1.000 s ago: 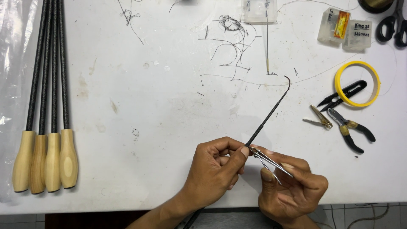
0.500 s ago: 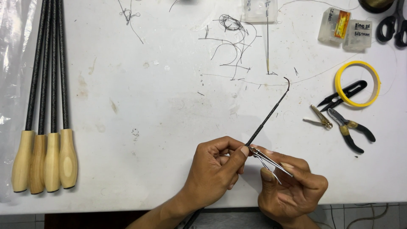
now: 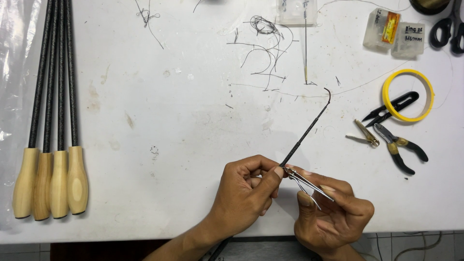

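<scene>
White worktable (image 3: 183, 145), hands pinching rod (image 3: 304, 135), tweezers (image 3: 309, 186)

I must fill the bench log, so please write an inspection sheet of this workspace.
Surface: white table, stained.
Job's things: thin black rod with hooked tip; metal tweezers meeting it.
Clutter: four wooden-handled rods, thread scraps, yellow tape ring, black snips, pliers, small plastic boxes.
Grippers: left hand pinches the rod; right hand holds the tweezers.
Cables: nothing seen.
Surroundings: tiled floor below the table edge.
</scene>
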